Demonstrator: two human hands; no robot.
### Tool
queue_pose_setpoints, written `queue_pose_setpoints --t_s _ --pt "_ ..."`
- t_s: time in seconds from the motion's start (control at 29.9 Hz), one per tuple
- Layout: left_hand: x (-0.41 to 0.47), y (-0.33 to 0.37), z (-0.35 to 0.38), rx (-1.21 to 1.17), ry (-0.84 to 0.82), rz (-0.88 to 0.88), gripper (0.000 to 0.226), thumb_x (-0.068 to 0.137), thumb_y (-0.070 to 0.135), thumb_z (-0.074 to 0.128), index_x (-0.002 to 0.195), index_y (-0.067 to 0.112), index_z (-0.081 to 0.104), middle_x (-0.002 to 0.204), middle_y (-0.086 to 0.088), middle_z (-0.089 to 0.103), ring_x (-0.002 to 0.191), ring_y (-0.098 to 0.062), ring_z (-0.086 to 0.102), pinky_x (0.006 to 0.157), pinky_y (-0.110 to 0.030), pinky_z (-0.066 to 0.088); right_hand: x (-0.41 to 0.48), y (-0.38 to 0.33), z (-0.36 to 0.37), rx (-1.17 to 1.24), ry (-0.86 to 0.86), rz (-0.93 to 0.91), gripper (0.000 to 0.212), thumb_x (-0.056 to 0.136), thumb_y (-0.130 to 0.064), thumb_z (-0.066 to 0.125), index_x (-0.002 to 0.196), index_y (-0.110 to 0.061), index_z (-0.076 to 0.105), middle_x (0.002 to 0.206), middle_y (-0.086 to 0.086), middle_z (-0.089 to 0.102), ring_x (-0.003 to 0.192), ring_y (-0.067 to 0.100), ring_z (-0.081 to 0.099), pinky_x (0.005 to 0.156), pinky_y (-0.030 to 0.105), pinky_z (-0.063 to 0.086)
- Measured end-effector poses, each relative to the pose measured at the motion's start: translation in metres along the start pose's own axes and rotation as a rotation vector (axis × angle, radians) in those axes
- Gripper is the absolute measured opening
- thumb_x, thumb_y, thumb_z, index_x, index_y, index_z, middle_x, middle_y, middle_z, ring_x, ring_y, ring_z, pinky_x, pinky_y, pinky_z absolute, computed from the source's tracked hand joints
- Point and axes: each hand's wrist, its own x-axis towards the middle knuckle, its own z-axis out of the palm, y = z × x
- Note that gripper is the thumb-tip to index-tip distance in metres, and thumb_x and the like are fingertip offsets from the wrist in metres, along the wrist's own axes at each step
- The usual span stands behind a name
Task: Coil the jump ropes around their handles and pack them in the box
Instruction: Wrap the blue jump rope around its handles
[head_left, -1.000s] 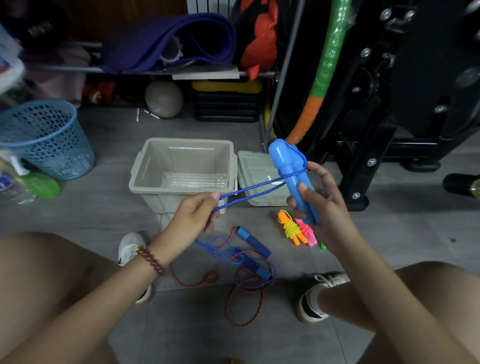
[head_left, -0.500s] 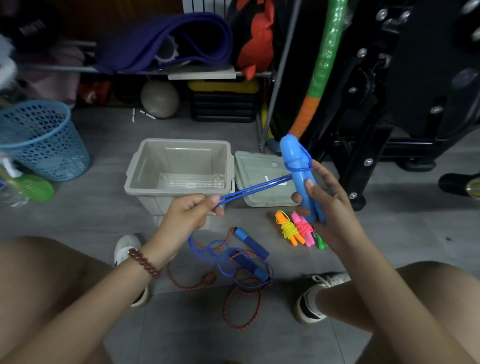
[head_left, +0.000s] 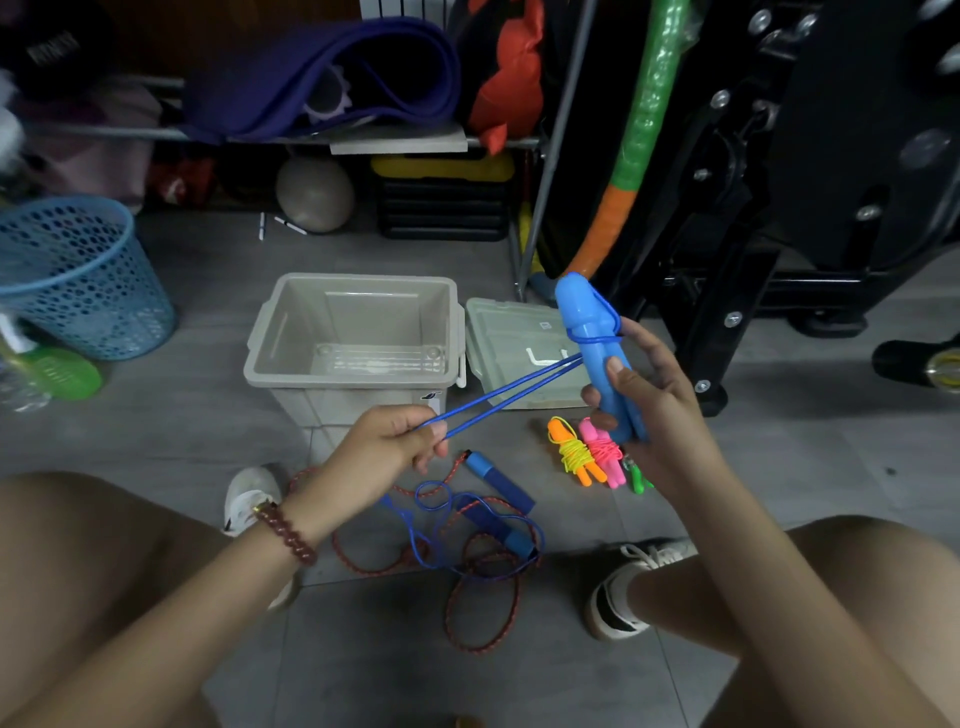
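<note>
Paired light-blue handles (head_left: 597, 358) stand upright in my right hand (head_left: 660, 415), their blue cord (head_left: 509, 395) looped round them and drawn taut to my left hand (head_left: 384, 447). The beige box (head_left: 337, 383) sits open. An orange coiled rope (head_left: 570, 452) and a pink coiled rope (head_left: 602, 452) lie nearby, and a red rope (head_left: 462, 618) sprawls loose.

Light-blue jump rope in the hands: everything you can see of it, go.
The light-blue plastic jump rope handles, seemingly two pressed together, stand nearly upright, tops leaning left. The right hand holds their lower half. The thin blue cord is looped round them near the top, only a few turns. Two strands run taut down-left to the left hand, which pinches them. Below it, slack blue loops lie on the grey tiled floor, tangled with a red braided rope.
</note>
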Motion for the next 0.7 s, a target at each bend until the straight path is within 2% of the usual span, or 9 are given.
queue_pose_setpoints --t_s 0.1,0.23,0.27,0.37,0.47,0.57,0.63,0.7 --pt "-0.004 0.008 0.002 -0.042 0.057 0.044 0.031 0.081 0.030 0.046 0.063 0.009 0.059 0.040 0.004 0.040 0.041 -0.003 0.034 0.046 -0.014 0.031 0.004 -0.002 -0.005 0.051 0.027 0.015 0.042 0.091 -0.001 0.048 0.129 -0.020 0.048 0.107 0.008 0.058 0.055 0.016 0.052 0.043 0.021 0.037" --pt "-0.014 0.016 0.000 -0.070 0.061 0.114 0.038 0.083 0.028 0.045 0.067 -0.005 0.059 0.043 -0.001 0.047 0.042 -0.009 0.042 0.048 -0.015 0.037 0.006 0.002 -0.010 0.042 0.041 0.035 0.047 0.091 -0.001 0.049 0.135 -0.016 0.047 0.110 0.011 0.058 0.055 0.017 0.052 0.045 0.022 0.036" --pt "-0.016 0.017 0.000 -0.066 0.058 0.129 0.038 0.083 0.027 0.046 0.067 -0.004 0.059 0.043 -0.001 0.048 0.043 -0.011 0.043 0.048 -0.017 0.038 0.007 0.004 -0.011 0.039 0.054 0.044 0.047 0.091 0.000 0.049 0.135 -0.016 0.047 0.109 0.012 0.059 0.055 0.018 0.052 0.047 0.023 0.036" --pt "-0.021 0.020 -0.001 0.014 0.105 0.192 0.034 0.081 0.040 0.050 0.057 0.019 0.061 0.043 0.001 0.044 0.046 -0.018 0.044 0.051 -0.025 0.039 0.008 0.011 -0.010 -0.032 0.099 0.029 0.046 0.091 0.001 0.051 0.135 -0.014 0.048 0.094 0.011 0.064 0.054 0.019 0.055 0.051 0.027 0.039" --pt "-0.023 0.025 -0.002 0.080 0.167 0.196 0.037 0.074 0.052 0.045 0.058 0.021 0.058 0.042 0.010 0.041 0.044 -0.001 0.038 0.048 -0.017 0.032 0.007 0.017 -0.007 -0.212 0.120 -0.043 0.045 0.090 0.004 0.053 0.132 -0.014 0.049 0.070 0.002 0.066 0.049 0.015 0.057 0.043 0.021 0.044" --pt "-0.025 0.030 -0.004 0.363 0.208 0.281 0.039 0.079 0.053 0.040 0.061 0.021 0.052 0.043 0.007 0.038 0.043 -0.006 0.036 0.048 -0.026 0.031 0.010 0.023 -0.005 -0.346 0.121 -0.057 0.047 0.089 0.005 0.055 0.132 -0.014 0.050 0.064 0.004 0.061 0.043 0.011 0.055 0.038 0.019 0.041" --pt "-0.026 0.035 -0.005 0.724 0.262 0.421 0.040 0.083 0.048 0.039 0.057 0.019 0.040 0.041 0.004 0.029 0.043 -0.013 0.035 0.046 -0.026 0.027 0.012 0.026 -0.003 -0.453 0.094 -0.062 0.047 0.089 0.004 0.057 0.129 -0.019 0.051 0.073 0.009 0.060 0.043 0.009 0.055 0.039 0.019 0.040" --pt "-0.027 0.044 -0.007 0.907 0.306 0.491 0.042 0.080 0.048 0.044 0.053 0.016 0.039 0.039 0.004 0.027 0.040 -0.017 0.036 0.043 -0.023 0.027 0.013 0.027 -0.002 -0.597 0.001 -0.077 0.047 0.089 0.003 0.057 0.124 -0.027 0.049 0.086 0.013 0.058 0.049 0.012 0.058 0.041 0.019 0.042"
